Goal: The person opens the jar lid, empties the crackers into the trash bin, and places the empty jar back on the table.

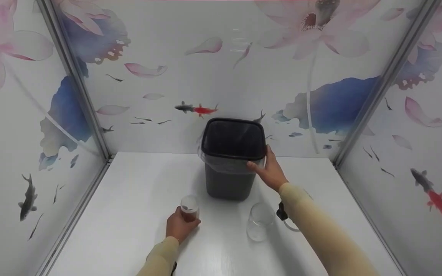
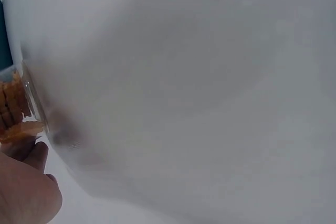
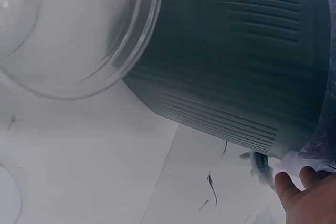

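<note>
My left hand [image 1: 180, 227] grips a small clear glass [image 1: 189, 203] that stands upright on the white table; its fingers show through the glass wall [image 2: 32, 98] in the left wrist view. At the back of the table is a dark grey trash bin [image 1: 228, 184], its mouth facing up. A clear plastic bag [image 1: 225, 165] is folded over the outside of its black rim. With thumb in front and fingers at the side, my right hand [image 1: 270, 170] holds the bin's right front corner, over the bag. The fingertips are partly cut off in the right wrist view.
A larger clear glass [image 1: 260, 226] stands right of the middle, in front of the bin and close to my right forearm. Beside that sleeve lies a curved white thing [image 1: 293, 227], partly hidden. Printed panels [image 1: 148, 134] enclose the table at the back and both sides.
</note>
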Demonstrator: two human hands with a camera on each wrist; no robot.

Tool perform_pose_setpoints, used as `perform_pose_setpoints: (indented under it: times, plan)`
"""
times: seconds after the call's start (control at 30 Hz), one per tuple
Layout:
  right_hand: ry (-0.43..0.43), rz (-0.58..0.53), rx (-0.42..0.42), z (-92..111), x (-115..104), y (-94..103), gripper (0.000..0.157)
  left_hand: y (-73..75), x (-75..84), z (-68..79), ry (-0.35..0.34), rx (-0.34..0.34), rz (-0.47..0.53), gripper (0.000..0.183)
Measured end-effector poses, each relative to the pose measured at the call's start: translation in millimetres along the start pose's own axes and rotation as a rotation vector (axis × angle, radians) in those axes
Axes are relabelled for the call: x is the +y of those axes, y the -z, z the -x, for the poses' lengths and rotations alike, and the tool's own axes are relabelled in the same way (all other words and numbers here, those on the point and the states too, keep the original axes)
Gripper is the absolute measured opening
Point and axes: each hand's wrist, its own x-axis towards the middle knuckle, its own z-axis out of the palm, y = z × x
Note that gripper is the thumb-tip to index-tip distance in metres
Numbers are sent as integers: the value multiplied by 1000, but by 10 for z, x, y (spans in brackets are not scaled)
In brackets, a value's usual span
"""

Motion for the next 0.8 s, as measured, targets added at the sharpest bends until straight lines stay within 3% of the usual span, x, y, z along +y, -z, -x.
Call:
perform_pose_setpoints:
  times: [0.3, 0.5, 0.67, 0.8]
  plan:
    - [-18, 70, -31, 239, 51, 61, 113, 6, 4, 0, -2, -2, -19, 68]
    - [-10, 114, -23, 488, -30, 65, 112, 42, 7, 4, 1, 7, -40, 68]
    - [95, 125, 60, 779, -182, 1, 100, 26, 26, 6, 10, 6, -41, 68]
    - [247, 149, 52, 1029, -336, -188, 90, 3, 51, 14, 21, 6, -26, 69]
